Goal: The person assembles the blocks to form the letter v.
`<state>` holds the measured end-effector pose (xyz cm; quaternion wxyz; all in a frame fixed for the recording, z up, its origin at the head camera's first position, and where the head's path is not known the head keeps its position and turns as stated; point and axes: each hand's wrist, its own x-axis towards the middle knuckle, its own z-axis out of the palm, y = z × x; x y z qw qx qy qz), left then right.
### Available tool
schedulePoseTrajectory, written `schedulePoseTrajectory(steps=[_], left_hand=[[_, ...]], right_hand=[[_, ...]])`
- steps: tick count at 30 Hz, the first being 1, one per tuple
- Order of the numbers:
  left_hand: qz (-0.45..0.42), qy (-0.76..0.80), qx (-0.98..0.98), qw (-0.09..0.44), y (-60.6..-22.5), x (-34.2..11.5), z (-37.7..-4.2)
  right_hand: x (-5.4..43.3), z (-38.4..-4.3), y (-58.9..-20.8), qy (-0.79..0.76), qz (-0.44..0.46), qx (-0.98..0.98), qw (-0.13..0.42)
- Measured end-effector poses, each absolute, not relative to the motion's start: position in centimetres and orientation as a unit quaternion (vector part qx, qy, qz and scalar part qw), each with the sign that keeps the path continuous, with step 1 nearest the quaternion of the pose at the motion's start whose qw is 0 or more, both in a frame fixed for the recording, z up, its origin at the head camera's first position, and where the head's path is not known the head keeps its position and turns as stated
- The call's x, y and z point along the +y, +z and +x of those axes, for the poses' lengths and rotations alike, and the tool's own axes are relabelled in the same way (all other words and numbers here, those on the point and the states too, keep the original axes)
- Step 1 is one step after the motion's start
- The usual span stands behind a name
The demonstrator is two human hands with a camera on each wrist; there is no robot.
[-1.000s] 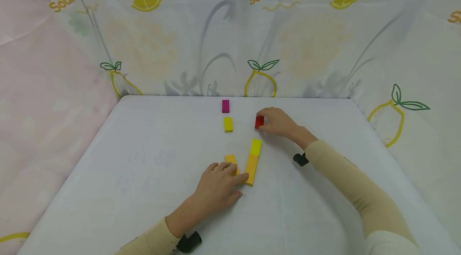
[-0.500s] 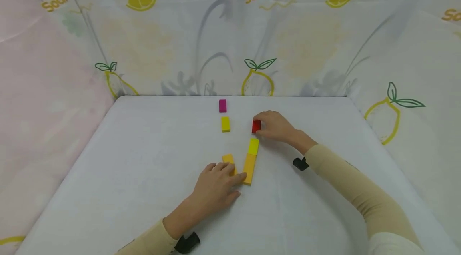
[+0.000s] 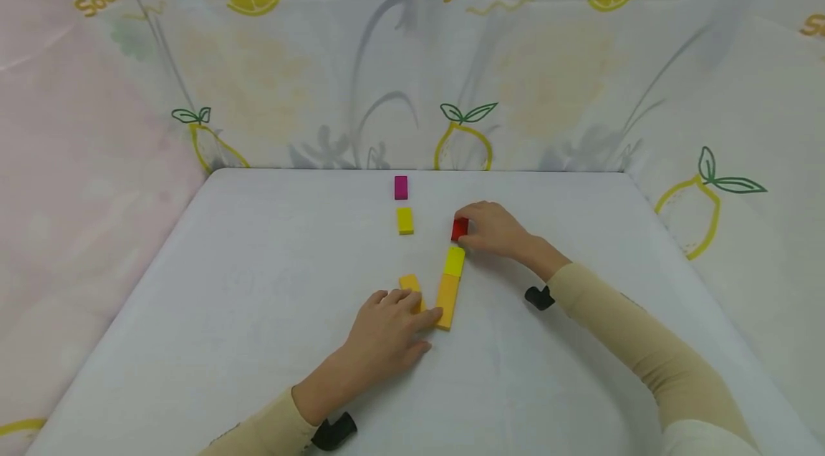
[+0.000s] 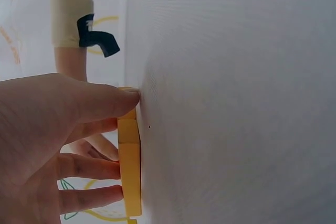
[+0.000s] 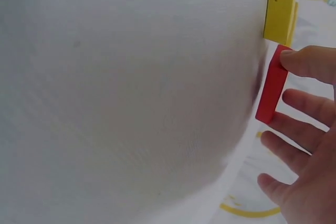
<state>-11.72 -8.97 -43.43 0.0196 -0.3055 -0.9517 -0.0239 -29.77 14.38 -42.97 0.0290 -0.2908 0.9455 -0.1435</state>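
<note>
My right hand (image 3: 496,230) pinches a red block (image 3: 459,230) by its two ends, between thumb and fingers. Just short of the bright yellow block (image 3: 454,262), the red one leaves a narrow gap, seen also in the right wrist view beside the yellow block (image 5: 280,6). That yellow block meets the far end of an orange stretch (image 3: 447,303). My left hand (image 3: 387,334) lies with extended fingers over another orange block (image 3: 409,283), partly hiding it, and its index finger touches the orange stretch. Orange blocks (image 4: 131,177) lie against its fingertips in the left wrist view.
Farther back on the white table (image 3: 258,263) lie a separate yellow block (image 3: 404,220) and a magenta block (image 3: 401,187), the latter near the rear edge. A lemon-print cloth (image 3: 548,69) rises behind the table.
My right hand has brought the red block nearer to me, closing most of the distance to the bright yellow block. The left hand keeps its place on the orange blocks.
</note>
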Motion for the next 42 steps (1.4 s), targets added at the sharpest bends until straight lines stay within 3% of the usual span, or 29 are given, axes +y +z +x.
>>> schedulePoseTrajectory(steps=[42], left_hand=[[-0.304, -0.037, -0.951, 0.044, -43.6, -9.1, -11.4]], right_hand=[[14.1, -28.4, -43.3, -0.170, -0.267, 0.947, 0.051]])
